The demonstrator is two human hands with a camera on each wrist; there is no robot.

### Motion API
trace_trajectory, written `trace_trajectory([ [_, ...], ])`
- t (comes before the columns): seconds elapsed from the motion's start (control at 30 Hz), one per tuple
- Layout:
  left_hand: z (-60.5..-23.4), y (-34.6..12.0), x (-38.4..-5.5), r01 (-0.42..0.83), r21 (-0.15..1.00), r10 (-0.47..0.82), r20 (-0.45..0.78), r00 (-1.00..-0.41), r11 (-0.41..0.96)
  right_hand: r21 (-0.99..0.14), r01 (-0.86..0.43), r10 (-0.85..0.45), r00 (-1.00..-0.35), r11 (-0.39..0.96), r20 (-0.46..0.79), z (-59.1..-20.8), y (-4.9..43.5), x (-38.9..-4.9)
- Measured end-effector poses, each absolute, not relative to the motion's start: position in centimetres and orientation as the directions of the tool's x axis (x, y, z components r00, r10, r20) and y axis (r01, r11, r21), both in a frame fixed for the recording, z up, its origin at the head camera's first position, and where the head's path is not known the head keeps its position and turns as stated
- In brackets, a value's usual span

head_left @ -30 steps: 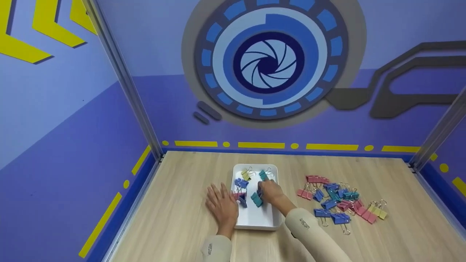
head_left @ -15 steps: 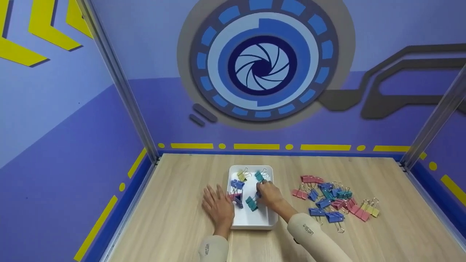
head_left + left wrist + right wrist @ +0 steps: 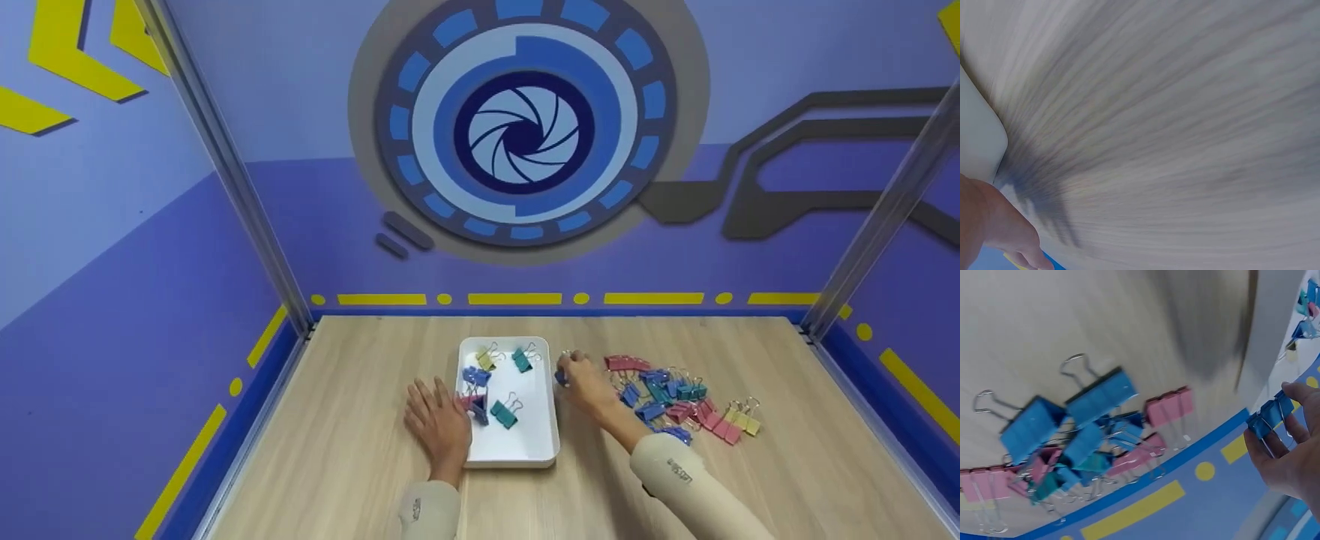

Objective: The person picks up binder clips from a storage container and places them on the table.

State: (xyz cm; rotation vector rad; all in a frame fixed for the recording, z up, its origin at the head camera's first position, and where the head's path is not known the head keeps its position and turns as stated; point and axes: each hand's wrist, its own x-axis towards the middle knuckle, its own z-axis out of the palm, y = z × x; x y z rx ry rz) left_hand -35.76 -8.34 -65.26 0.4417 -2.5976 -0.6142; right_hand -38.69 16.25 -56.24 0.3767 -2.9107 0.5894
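My right hand [image 3: 586, 382] pinches a blue binder clip [image 3: 1270, 417] between thumb and fingers, just off the right side of a white tray [image 3: 529, 442]. My left hand [image 3: 441, 424] lies with its fingers spread at the tray's left wall, holding nothing. Inside the tray, a yellow binder clip [image 3: 486, 360] and a teal binder clip [image 3: 521, 361] sit toward the far end. A blue binder clip [image 3: 477, 376] lies along the left side, near a pink and a dark blue one partly behind the left hand. Another teal binder clip [image 3: 505, 414] rests mid-tray.
Right of the tray, a loose pile of binder clips in blue, pink, teal and yellow spreads over the wooden table [image 3: 352, 390], among them a pink binder clip [image 3: 1169, 406]. The right forearm covers part of the pile. A printed wall [image 3: 315, 225] stands behind the table.
My right hand has lifted out of the tray and moved right, past its edge, carrying the blue binder clip. The left hand keeps its place by the tray. The head view has shifted slightly.
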Motion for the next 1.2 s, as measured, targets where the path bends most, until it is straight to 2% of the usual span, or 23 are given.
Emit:
trace_trajectory([
  [0.17, -65.0, -8.3, -35.5, -0.210, 0.470, -0.393, 0.334, -0.857, 0.857, -0.399, -0.232, -0.192, -0.972, 0.887, 0.138, -57.7, 18.6, -38.1],
  [0.37, -64.9, -8.2, -35.7, -0.204, 0.468, -0.387, 0.337, -0.858, 0.860, -0.366, -0.266, -0.230, -0.963, 0.892, 0.138, -59.9, 20.1, -37.7],
  [0.57, -65.4, -8.4, -35.8, -0.209, 0.454, -0.388, 0.346, -0.854, 0.866, -0.383, -0.265, -0.247, -0.964, 0.885, 0.097, -60.7, 20.8, -37.5],
  [0.87, -66.0, -8.6, -36.0, -0.214, 0.452, -0.378, 0.312, -0.872, 0.866, -0.362, -0.288, -0.234, -0.954, 0.886, 0.186, -61.7, 21.9, -37.1],
  [1.03, -65.8, -8.6, -36.1, -0.220, 0.450, -0.380, 0.305, -0.873, 0.866, -0.374, -0.290, -0.242, -0.955, 0.881, 0.172, -61.8, 22.5, -36.7],
  [1.2, -65.5, -8.5, -35.9, -0.217, 0.452, -0.377, 0.302, -0.876, 0.865, -0.327, -0.268, -0.228, -0.961, 0.906, 0.154, -61.2, 22.8, -36.5],
])
